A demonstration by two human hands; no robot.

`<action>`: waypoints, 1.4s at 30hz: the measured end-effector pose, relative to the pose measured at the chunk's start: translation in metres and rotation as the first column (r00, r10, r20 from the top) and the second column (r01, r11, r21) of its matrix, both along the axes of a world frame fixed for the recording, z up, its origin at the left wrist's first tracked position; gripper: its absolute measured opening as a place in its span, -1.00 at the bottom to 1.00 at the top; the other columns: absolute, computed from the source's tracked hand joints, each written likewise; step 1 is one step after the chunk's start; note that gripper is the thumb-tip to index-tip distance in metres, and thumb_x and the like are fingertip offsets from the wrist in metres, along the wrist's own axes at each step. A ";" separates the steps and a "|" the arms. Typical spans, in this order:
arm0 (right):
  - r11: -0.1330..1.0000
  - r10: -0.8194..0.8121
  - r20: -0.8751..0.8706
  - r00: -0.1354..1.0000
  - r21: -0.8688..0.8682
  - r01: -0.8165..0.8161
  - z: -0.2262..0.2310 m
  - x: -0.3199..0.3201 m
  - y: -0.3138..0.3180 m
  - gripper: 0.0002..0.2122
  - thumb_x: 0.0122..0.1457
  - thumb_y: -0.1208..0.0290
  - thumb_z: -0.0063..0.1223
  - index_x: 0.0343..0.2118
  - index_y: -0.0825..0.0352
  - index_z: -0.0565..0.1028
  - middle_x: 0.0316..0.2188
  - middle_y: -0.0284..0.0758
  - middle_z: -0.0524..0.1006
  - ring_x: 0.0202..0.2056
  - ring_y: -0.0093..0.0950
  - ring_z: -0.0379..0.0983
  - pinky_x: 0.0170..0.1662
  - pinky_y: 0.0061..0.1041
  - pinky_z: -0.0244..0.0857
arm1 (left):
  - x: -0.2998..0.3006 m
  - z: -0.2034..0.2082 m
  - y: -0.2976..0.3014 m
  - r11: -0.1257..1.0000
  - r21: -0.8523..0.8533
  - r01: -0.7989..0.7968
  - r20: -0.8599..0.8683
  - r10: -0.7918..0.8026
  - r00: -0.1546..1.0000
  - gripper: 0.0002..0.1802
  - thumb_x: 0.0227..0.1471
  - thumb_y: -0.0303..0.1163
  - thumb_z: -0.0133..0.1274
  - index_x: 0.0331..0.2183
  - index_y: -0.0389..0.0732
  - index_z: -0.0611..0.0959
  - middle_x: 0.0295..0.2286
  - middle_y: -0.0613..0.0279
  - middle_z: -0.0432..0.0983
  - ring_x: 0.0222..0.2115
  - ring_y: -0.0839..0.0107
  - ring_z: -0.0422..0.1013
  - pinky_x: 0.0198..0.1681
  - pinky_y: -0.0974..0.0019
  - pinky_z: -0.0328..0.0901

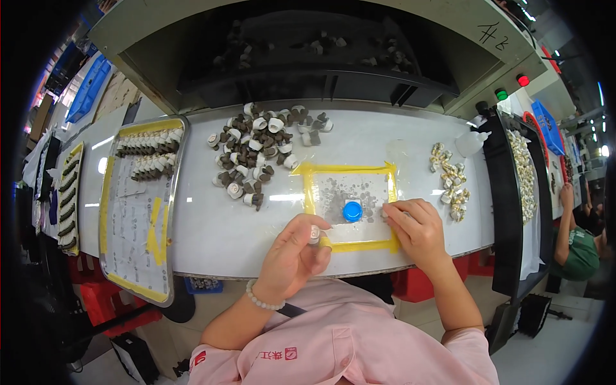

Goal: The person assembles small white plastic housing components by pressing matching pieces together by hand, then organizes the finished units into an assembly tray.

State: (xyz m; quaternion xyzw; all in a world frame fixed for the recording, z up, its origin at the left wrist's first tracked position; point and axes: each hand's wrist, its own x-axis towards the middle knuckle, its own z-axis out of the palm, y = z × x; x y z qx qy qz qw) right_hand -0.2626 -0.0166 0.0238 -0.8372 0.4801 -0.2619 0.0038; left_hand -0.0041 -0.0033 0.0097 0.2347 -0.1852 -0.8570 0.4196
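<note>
Near the table's front edge, my left hand is closed around a small white round part, its end facing up. My right hand pinches a small pale piece between thumb and fingertips; its kind is too small to make out. Between the hands sits a round blue cap-like dish, touched by neither. It stands inside a rectangle of yellow tape on the white tabletop, with dark grey spots around it. Beyond my left hand lies a loose pile of white-and-dark-brown parts.
At left lies a metal tray with rows of white parts. Gold-and-white parts and a white squeeze bottle are at right, before a black bin. A dark shelf overhangs the back. Another person is far right.
</note>
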 end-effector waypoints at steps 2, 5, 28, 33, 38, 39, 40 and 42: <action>0.998 -0.038 0.086 0.996 0.046 0.034 -0.001 0.003 0.000 -0.74 -0.09 0.54 0.23 -0.25 0.31 0.57 -0.40 -0.35 0.52 -0.37 -0.39 0.44 -0.32 -0.42 0.29 | -0.001 -0.007 0.002 1.000 -0.028 0.000 -0.047 -0.001 0.999 -0.68 0.27 -0.18 -0.19 -0.09 -0.19 0.41 -0.52 0.22 0.36 -0.58 0.49 0.21 -0.55 0.47 0.11; 0.994 -0.059 0.095 0.994 0.100 0.049 0.001 0.005 -0.001 -0.77 -0.08 0.55 0.23 -0.28 0.31 0.58 -0.42 -0.34 0.51 -0.38 -0.37 0.44 -0.31 -0.41 0.31 | -0.004 0.004 0.000 0.992 0.129 -0.004 -0.085 0.015 0.996 -0.71 0.29 -0.24 -0.23 -0.09 -0.21 0.41 -0.53 0.25 0.33 -0.60 0.50 0.17 -0.57 0.46 0.06; 0.956 0.212 -0.108 0.971 0.230 -0.183 0.033 0.047 -0.032 -0.82 -0.15 0.51 0.26 -0.40 0.32 0.59 -0.50 -0.37 0.45 -0.44 -0.41 0.40 -0.33 -0.41 0.30 | -0.008 -0.003 0.005 0.994 -0.012 -0.111 -0.011 0.111 0.994 -0.73 0.20 -0.46 -0.05 -0.05 -0.28 0.46 -0.46 0.27 0.44 -0.49 0.47 0.35 -0.39 0.44 0.26; 0.941 0.225 -0.076 0.971 0.275 -0.197 0.036 0.045 -0.036 -0.80 -0.16 0.55 0.29 -0.38 0.35 0.61 -0.48 -0.34 0.49 -0.45 -0.39 0.42 -0.35 -0.43 0.34 | -0.010 -0.010 0.010 0.985 -0.054 -0.162 0.013 0.163 0.987 -0.76 0.18 -0.47 -0.04 -0.10 -0.26 0.44 -0.34 0.10 0.52 -0.40 0.35 0.45 -0.31 0.35 0.34; 0.897 -0.020 0.390 0.921 0.413 -0.155 0.028 0.037 -0.025 -0.80 -0.07 0.58 0.25 -0.31 0.37 0.60 -0.42 -0.27 0.54 -0.41 -0.36 0.49 -0.34 -0.46 0.38 | -0.015 -0.012 0.011 0.974 -0.095 -0.204 0.068 0.211 0.975 -0.75 0.14 -0.53 -0.01 -0.11 -0.25 0.44 -0.26 -0.01 0.55 -0.32 0.29 0.50 -0.25 0.31 0.37; 0.897 -0.020 0.388 0.922 0.414 -0.155 0.027 0.037 -0.024 -0.80 -0.07 0.58 0.25 -0.31 0.37 0.60 -0.42 -0.27 0.54 -0.41 -0.36 0.49 -0.34 -0.46 0.38 | -0.016 -0.011 0.010 0.974 -0.094 -0.205 0.066 0.211 0.975 -0.75 0.14 -0.53 -0.01 -0.11 -0.25 0.44 -0.26 -0.01 0.55 -0.32 0.29 0.50 -0.25 0.31 0.37; 0.888 -0.045 0.433 0.900 0.431 -0.163 0.026 0.036 -0.023 -0.80 -0.06 0.57 0.24 -0.30 0.37 0.60 -0.42 -0.27 0.54 -0.41 -0.37 0.48 -0.34 -0.47 0.38 | -0.017 -0.010 0.009 0.974 -0.081 -0.212 0.060 0.218 0.974 -0.75 0.14 -0.55 -0.01 -0.11 -0.26 0.44 -0.26 -0.01 0.55 -0.33 0.29 0.50 -0.25 0.31 0.38; 0.877 -0.072 0.476 0.877 0.448 -0.172 0.025 0.036 -0.022 -0.79 -0.05 0.57 0.24 -0.29 0.37 0.60 -0.41 -0.27 0.54 -0.40 -0.39 0.48 -0.33 -0.48 0.37 | -0.018 -0.010 0.008 0.973 -0.067 -0.220 0.054 0.224 0.973 -0.75 0.13 -0.57 -0.02 -0.11 -0.27 0.44 -0.27 -0.01 0.55 -0.34 0.29 0.50 -0.25 0.32 0.38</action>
